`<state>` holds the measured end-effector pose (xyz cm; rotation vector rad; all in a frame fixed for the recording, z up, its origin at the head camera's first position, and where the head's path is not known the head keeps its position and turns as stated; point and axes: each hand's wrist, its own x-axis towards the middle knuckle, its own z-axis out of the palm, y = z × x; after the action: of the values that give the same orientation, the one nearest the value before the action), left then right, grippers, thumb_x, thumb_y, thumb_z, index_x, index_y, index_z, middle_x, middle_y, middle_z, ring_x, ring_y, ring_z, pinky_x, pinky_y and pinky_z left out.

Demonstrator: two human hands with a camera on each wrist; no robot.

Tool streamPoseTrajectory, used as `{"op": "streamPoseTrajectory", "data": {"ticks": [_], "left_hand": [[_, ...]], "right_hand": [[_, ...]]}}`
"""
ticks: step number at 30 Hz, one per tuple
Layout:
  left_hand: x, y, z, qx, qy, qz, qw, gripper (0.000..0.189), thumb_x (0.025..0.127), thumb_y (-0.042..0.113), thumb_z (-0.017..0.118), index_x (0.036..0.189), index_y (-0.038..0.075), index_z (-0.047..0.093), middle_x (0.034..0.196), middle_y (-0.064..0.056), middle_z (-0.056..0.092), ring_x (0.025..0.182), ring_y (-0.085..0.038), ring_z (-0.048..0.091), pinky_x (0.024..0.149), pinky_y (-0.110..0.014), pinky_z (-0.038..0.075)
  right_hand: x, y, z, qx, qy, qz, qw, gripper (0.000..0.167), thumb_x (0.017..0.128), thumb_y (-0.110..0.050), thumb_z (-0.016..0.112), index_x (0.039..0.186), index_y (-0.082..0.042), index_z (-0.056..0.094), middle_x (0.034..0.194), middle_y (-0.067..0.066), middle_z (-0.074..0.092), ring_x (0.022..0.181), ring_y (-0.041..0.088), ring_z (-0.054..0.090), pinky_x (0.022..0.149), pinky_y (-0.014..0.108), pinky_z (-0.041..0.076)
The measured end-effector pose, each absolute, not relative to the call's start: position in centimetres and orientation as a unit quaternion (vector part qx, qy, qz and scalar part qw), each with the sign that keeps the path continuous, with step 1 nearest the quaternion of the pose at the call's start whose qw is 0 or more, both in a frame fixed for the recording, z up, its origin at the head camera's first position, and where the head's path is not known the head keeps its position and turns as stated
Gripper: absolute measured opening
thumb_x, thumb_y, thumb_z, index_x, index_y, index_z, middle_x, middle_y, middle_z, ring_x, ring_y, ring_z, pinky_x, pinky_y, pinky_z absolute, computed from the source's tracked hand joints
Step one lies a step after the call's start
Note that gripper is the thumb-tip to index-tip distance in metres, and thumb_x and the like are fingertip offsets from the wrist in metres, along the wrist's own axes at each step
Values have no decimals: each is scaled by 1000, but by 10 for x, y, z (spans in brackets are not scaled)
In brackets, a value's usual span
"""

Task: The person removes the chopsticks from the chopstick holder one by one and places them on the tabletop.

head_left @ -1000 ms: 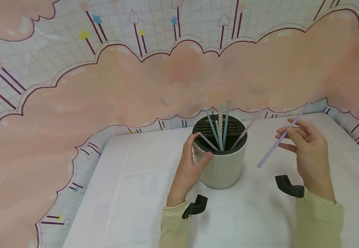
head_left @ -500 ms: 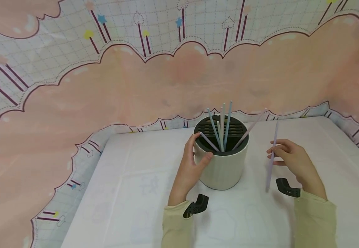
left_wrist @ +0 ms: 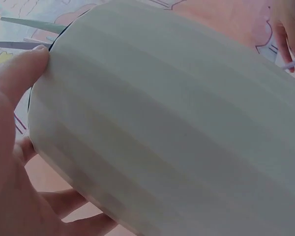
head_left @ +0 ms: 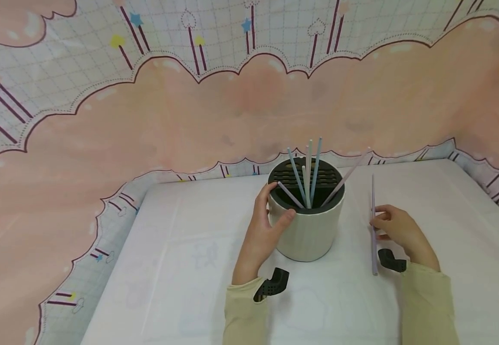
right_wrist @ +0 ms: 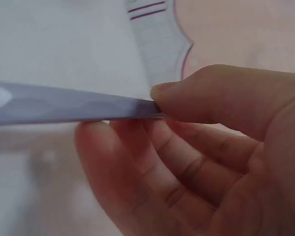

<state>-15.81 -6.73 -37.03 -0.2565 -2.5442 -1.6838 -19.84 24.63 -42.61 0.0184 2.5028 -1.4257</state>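
Grip: I find the right hand (head_left: 400,230) in a narrow pinch on one lilac stick (head_left: 374,258), thumb against fingers, part-way along its length. The stick is on the right of the scene, apart from the pot (head_left: 311,239); whether its near end touches the table (head_left: 180,268), I cannot tell. The left hand (head_left: 261,235) holds the pot from the left, thumb on the near wall and a fingertip at the rim.

Handling, in my judgement: a light pinch suits so slim a stick, which could roll or swing under uneven pressure. I advise turning it from the wrist, minding both ends equally and bringing no sideways force against the pot. The left hand's hold should guard against tipping.

Count: one pot; one dark slatted insert (head_left: 329,179) in its top. Leaning or standing inside, I make out six sticks: two blue (head_left: 315,172), two pale green (head_left: 308,172), one pink (head_left: 346,177), one lilac (head_left: 290,194). The pale green pair overlap, so a further one may be hidden. Outside the pot: one stick, in hand.
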Motion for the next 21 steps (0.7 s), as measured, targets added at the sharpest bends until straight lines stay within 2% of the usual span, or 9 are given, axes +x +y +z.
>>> {"op": "streamPoseTrajectory", "data": {"ticks": [7, 12, 18, 21], "left_hand": [[-154, -68, -372, -100, -833, -542, 50, 66, 81, 55, 52, 135, 46, 16, 145, 15, 11, 131, -16, 19, 99, -50, 28], [-152, -66, -373, -108, -832, -541, 55, 66, 81, 57, 52, 135, 45, 16, 145, 15, 10, 131, -17, 19, 97, -51, 30], [-148, -65, -373, -98, -836, -537, 54, 65, 81, 56, 52, 134, 47, 16, 145, 16, 9, 131, -16, 19, 97, -49, 31], [-146, -65, -374, -99, -838, -534, 58, 64, 82, 55, 52, 134, 47, 16, 145, 15, 9, 131, -17, 19, 97, -50, 31]], "right_hand": [[-199, 244, -438, 23, 879, -450, 157, 48, 85, -10, 52, 123, 14, 34, 92, 16, 52, 69, 17, 57, 62, 30, 51], [-198, 247, -441, 20, 924, -360, 129, 46, 84, -18, 55, 118, 9, 42, 82, 9, 56, 65, 16, 53, 60, 29, 39], [-197, 250, -444, 26, 932, -337, 130, 48, 84, -23, 59, 120, 5, 43, 81, 9, 57, 66, 18, 52, 61, 33, 37], [-196, 251, -444, 31, 931, -338, 137, 50, 85, -26, 56, 123, 4, 42, 85, 11, 56, 67, 18, 52, 63, 34, 38]]}}
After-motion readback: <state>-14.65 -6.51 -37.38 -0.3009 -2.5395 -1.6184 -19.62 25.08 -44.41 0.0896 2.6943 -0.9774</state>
